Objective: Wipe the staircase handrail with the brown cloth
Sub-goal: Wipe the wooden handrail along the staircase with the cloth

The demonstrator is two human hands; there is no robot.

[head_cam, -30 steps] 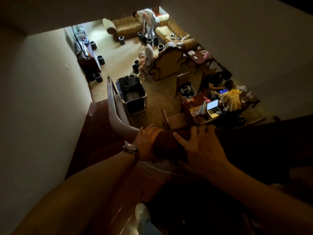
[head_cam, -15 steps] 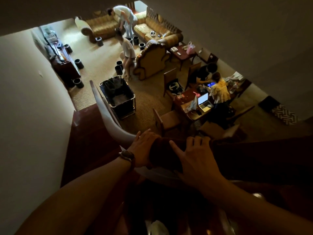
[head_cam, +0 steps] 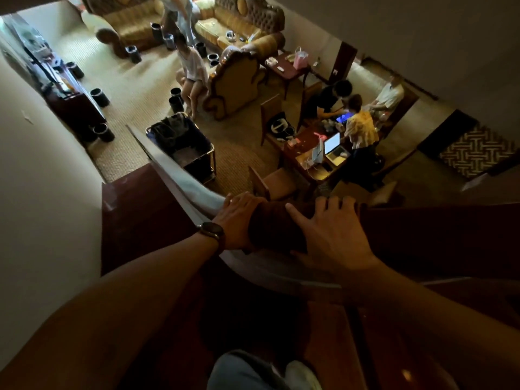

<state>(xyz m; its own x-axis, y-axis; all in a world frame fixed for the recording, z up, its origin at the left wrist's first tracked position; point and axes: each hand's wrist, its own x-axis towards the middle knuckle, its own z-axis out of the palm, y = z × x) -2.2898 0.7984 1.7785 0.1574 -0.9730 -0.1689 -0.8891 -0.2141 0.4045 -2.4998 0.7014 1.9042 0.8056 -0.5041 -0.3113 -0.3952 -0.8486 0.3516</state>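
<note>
The brown cloth [head_cam: 271, 225] lies draped over the handrail [head_cam: 183, 178] where the pale, glossy rail curves toward me. My left hand [head_cam: 239, 218], with a watch on its wrist, presses on the cloth's left end. My right hand [head_cam: 332, 235] lies flat with fingers spread on the cloth's right side. Right of my hands the rail continues as a dark band [head_cam: 436, 223]. Under my palms the cloth is hidden.
Dark red stair treads [head_cam: 140, 209] descend on the left beside a white wall [head_cam: 42, 192]. Far below is a lounge with a black cart [head_cam: 183, 142], sofas, a desk with a laptop [head_cam: 333, 147] and several people. My knee and shoe [head_cam: 301, 375] show at the bottom.
The view has tilted and shifted, so more of the room below on the right shows. Both hands stay on the cloth at the same bend of the rail.
</note>
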